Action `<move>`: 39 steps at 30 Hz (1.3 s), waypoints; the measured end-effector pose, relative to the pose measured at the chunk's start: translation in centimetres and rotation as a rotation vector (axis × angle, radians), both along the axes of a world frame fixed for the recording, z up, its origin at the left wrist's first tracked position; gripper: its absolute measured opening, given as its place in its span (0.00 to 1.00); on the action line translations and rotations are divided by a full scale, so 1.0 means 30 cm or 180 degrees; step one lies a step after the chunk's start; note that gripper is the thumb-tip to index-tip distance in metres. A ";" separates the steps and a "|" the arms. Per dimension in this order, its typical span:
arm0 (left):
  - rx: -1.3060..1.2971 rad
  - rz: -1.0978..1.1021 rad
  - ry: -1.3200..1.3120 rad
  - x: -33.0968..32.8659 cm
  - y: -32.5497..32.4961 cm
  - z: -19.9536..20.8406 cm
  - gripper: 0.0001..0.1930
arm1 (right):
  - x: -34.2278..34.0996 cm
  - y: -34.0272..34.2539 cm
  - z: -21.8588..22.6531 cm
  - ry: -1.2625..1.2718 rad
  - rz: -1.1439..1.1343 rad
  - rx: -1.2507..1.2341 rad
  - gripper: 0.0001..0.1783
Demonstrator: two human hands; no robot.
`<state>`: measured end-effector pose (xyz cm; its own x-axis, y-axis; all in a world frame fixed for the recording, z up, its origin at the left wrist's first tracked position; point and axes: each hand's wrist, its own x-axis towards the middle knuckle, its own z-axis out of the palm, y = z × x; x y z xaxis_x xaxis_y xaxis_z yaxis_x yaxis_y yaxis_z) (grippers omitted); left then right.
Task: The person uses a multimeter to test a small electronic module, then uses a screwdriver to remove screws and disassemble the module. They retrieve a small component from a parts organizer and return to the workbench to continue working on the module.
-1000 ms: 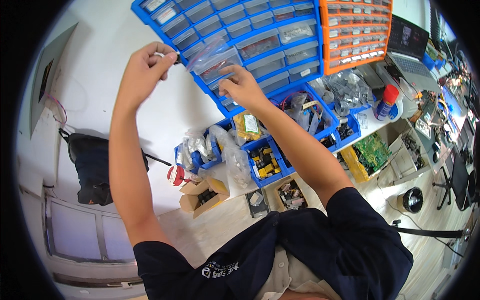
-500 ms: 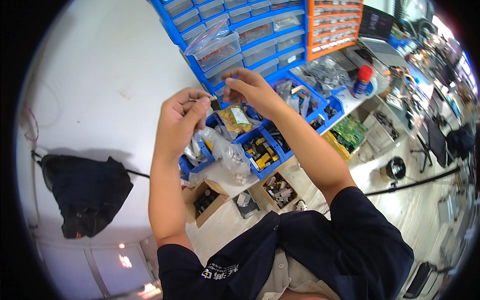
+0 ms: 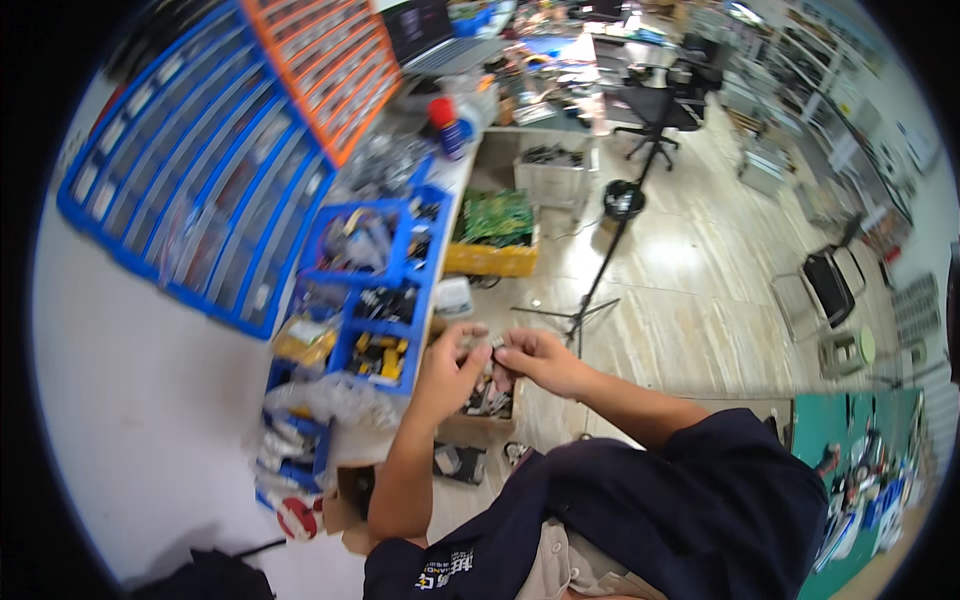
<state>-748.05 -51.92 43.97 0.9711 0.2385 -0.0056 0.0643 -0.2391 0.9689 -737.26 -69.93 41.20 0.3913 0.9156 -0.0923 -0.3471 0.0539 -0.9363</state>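
I can't make out the small item (image 3: 492, 343) pinched between my left hand (image 3: 450, 368) and right hand (image 3: 535, 360); too tiny, fingers cover it.

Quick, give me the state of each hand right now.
Left hand: fingers pinched shut on a small part, too small to identify.
Right hand: fingertips pinched on the same small part.

A small grey part (image 3: 493, 343), too small to identify, is pinched between both hands' fingertips above an open cardboard box (image 3: 480, 415).
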 end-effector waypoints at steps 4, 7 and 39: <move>-0.0477 -0.0727 0.0837 0.232 -0.346 -0.126 0.16 | 0.110 -0.512 -0.129 0.0966 -0.0874 0.0109 0.07; -0.1052 -0.1101 0.1328 0.428 -0.722 -0.192 0.20 | 0.154 -0.963 -0.232 0.1303 -0.1546 0.0256 0.09; -0.1654 -0.2708 0.0776 2.870 -3.746 -0.061 0.16 | 2.195 -3.771 -0.021 -0.0334 -0.3762 -0.0020 0.26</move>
<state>-661.95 -164.31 42.15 0.7761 -0.6167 -0.1316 0.2784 0.1480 0.9490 -671.40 -183.07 40.57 0.9997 -0.0190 -0.0125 -0.0066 0.2848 -0.9586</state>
